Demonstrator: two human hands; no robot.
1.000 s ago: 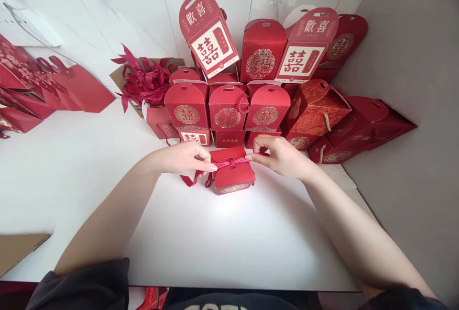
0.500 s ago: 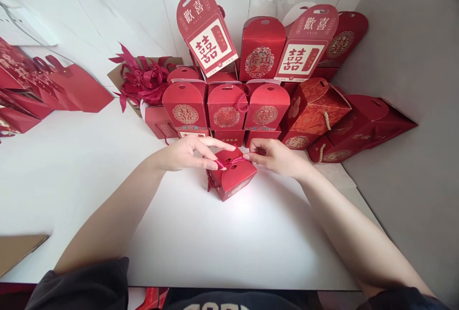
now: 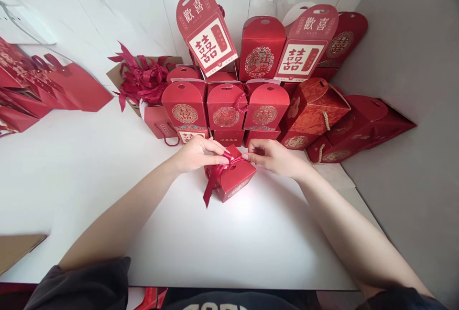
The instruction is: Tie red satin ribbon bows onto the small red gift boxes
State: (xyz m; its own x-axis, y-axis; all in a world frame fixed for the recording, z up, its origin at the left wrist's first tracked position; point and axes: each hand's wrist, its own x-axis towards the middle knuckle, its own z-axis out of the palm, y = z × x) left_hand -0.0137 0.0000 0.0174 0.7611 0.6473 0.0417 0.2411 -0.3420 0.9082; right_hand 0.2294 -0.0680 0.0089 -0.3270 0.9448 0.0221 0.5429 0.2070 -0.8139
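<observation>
A small red gift box [image 3: 234, 181] stands on the white table [image 3: 222, 238], turned at an angle, with a dark red ribbon [image 3: 212, 183] across its top and one tail hanging down its left side. My left hand [image 3: 196, 154] is closed, pinching the ribbon at the box's top left. At the top right, my right hand [image 3: 273, 157] pinches the ribbon's other end between thumb and forefinger. The two hands nearly meet above the box.
Several red gift boxes [image 3: 225, 109] are stacked against the wall behind the small box, and others lie tipped at the right [image 3: 362, 126]. A cardboard box of loose red ribbons [image 3: 141, 80] stands at back left. Flat red bags [image 3: 46, 90] lie far left. A cardboard corner [image 3: 17, 249] shows at the lower left.
The box has been turned at an angle. My left hand moved in toward the middle of the top, and a ribbon tail now hangs down the box's left side.
</observation>
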